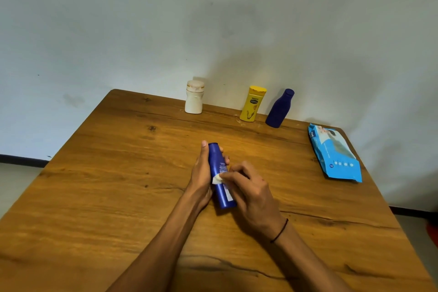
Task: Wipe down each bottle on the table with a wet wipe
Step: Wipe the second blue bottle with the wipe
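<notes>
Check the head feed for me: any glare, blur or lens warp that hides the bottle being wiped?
Head view: soft, even light, no glare on the blue bottle; faint shadows on the wall behind the three standing bottles; wide-angle warp splays the table edges; the wipe is small and slightly soft, label text unreadable.

Wooden table (118,173), pale wall (118,31)
</notes>
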